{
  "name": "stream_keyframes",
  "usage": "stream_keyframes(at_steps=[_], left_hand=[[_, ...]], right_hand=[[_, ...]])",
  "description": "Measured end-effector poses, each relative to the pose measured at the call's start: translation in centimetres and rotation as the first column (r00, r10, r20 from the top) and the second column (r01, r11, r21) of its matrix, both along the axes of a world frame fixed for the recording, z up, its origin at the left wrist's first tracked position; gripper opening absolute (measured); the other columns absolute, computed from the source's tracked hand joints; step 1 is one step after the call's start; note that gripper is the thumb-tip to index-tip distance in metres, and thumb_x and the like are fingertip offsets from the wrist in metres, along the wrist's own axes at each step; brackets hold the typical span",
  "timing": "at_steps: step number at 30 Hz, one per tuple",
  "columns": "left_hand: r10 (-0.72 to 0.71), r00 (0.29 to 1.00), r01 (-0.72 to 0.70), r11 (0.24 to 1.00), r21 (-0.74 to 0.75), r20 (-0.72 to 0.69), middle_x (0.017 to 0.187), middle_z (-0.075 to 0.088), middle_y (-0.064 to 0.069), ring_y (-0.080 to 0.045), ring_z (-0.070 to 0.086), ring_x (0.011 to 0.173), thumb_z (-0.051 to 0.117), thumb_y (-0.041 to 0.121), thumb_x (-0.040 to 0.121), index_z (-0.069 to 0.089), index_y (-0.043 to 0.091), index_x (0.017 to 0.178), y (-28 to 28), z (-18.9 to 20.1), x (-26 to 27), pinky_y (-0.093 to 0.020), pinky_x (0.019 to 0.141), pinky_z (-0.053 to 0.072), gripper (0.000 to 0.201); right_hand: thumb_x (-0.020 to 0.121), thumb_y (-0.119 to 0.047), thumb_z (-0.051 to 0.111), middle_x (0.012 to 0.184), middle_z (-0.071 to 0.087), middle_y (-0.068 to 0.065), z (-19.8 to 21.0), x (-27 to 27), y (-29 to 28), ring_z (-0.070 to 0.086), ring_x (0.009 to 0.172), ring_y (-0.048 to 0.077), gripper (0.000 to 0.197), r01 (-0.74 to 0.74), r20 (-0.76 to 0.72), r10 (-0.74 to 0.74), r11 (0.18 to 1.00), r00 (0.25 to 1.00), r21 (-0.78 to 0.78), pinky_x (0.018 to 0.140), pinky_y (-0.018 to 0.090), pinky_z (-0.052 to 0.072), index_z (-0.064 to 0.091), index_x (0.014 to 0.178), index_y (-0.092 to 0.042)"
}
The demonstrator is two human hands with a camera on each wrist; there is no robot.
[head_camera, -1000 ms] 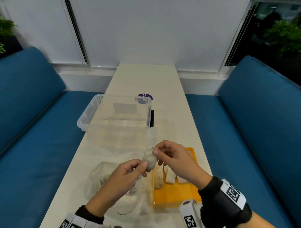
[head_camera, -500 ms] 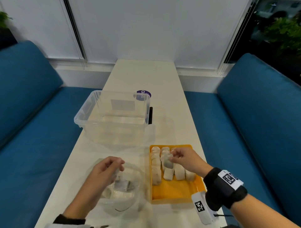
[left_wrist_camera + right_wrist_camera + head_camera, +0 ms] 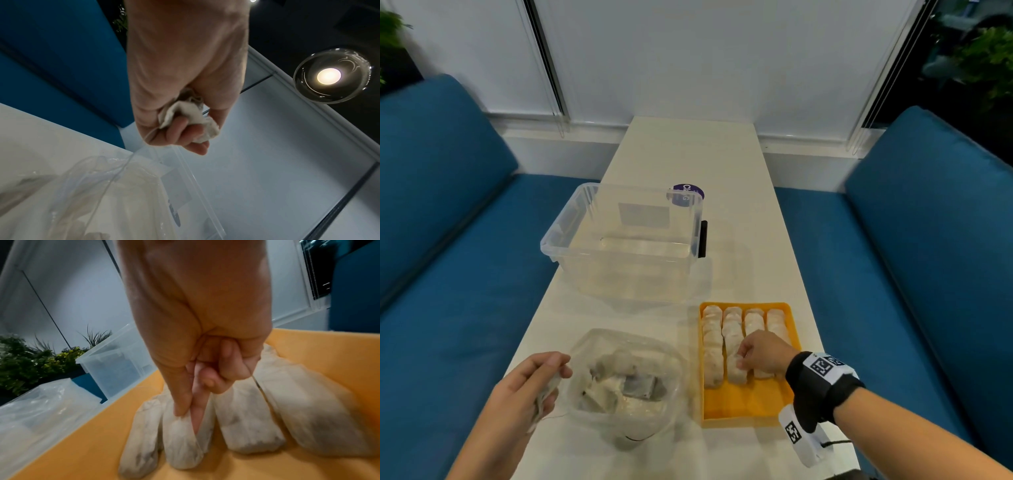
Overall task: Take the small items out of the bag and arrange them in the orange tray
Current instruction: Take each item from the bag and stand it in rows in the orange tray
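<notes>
The orange tray point(image 3: 748, 404) lies at the near right of the table and holds several rows of pale tea bags point(image 3: 753, 322). My right hand point(image 3: 743, 356) is down in the tray, its thumb and forefinger pinching the top of one tea bag point(image 3: 180, 441) in the second row. A clear plastic bag point(image 3: 626, 383) with more tea bags stands left of the tray. Beside the bag's left rim my left hand point(image 3: 548, 383) holds a crumpled tea bag point(image 3: 191, 116) in curled fingers.
A clear plastic bin point(image 3: 626, 240) stands beyond the bag and the tray, with a purple round label point(image 3: 688, 193) and a black handle point(image 3: 702, 238) at its right side. Blue sofas point(image 3: 448, 274) flank the narrow white table point(image 3: 688, 150).
My right hand carried its tea bag from mid-air down into the tray. My left hand dropped to the plastic bag and came out holding another tea bag.
</notes>
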State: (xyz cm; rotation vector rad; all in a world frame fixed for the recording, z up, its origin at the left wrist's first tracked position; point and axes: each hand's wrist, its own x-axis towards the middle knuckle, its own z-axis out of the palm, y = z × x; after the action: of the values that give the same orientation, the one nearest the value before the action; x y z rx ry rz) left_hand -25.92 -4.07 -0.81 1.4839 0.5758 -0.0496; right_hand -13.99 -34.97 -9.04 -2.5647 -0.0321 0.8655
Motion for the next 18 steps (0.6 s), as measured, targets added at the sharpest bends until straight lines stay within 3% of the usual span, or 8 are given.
stream_keyframes(at_steps=[5, 8, 15, 18], left_hand=[[-0.01, 1.0, 0.01, 1.0, -0.005, -0.021, 0.08, 0.055, -0.008, -0.017, 0.029, 0.057, 0.046, 0.014, 0.095, 0.06, 0.002, 0.094, -0.3, -0.1, 0.0, -0.017, 0.047, 0.035, 0.019], [-0.035, 0.999, 0.035, 0.999, -0.018, -0.013, 0.08, 0.055, -0.008, -0.018, 0.03, 0.057, 0.045, 0.015, 0.095, 0.06, 0.002, 0.095, -0.6, 0.0, 0.1, -0.023, 0.055, 0.032, 0.019], [-0.11, 0.994, 0.11, 0.994, -0.024, 0.002, 0.079, 0.058, -0.006, -0.019, 0.04, 0.063, 0.048, 0.018, 0.093, 0.062, 0.004, 0.094, -1.3, 0.0, 0.8, -0.028, 0.065, 0.034, 0.02], [-0.154, 0.988, 0.155, 0.986, -0.062, 0.014, 0.083, 0.061, -0.006, -0.021, 0.049, 0.075, 0.047, 0.017, 0.094, 0.061, 0.005, 0.099, -1.7, 0.0, 1.2, -0.028, 0.073, 0.039, 0.019]], right_hand=[[0.087, -0.024, 0.065, 0.103, 0.063, 0.004, 0.1, 0.2, 0.2, 0.051, 0.088, 0.013, 0.018, -0.006, 0.062, 0.007, 1.0, 0.998, -0.023, 0.077, 0.02, 0.039, 0.064, 0.102, -0.014], [0.085, -0.023, 0.066, 0.095, 0.057, 0.001, 0.0, 0.2, 0.3, 0.05, 0.087, 0.013, 0.011, -0.026, 0.071, 0.028, 0.999, 0.997, -0.037, 0.076, 0.02, 0.039, 0.058, 0.091, -0.018], [0.086, -0.02, 0.064, 0.084, 0.051, -0.002, 0.6, 0.4, 0.4, 0.049, 0.083, 0.013, 0.014, -0.008, 0.086, 0.014, 0.998, 0.996, -0.069, 0.077, 0.021, 0.039, 0.05, 0.086, -0.018], [0.086, -0.018, 0.063, 0.075, 0.045, -0.007, 0.7, 0.3, 0.4, 0.045, 0.071, 0.008, 0.028, 0.007, 0.1, -0.002, 0.999, 0.995, -0.046, 0.07, 0.018, 0.038, 0.039, 0.073, -0.025]])
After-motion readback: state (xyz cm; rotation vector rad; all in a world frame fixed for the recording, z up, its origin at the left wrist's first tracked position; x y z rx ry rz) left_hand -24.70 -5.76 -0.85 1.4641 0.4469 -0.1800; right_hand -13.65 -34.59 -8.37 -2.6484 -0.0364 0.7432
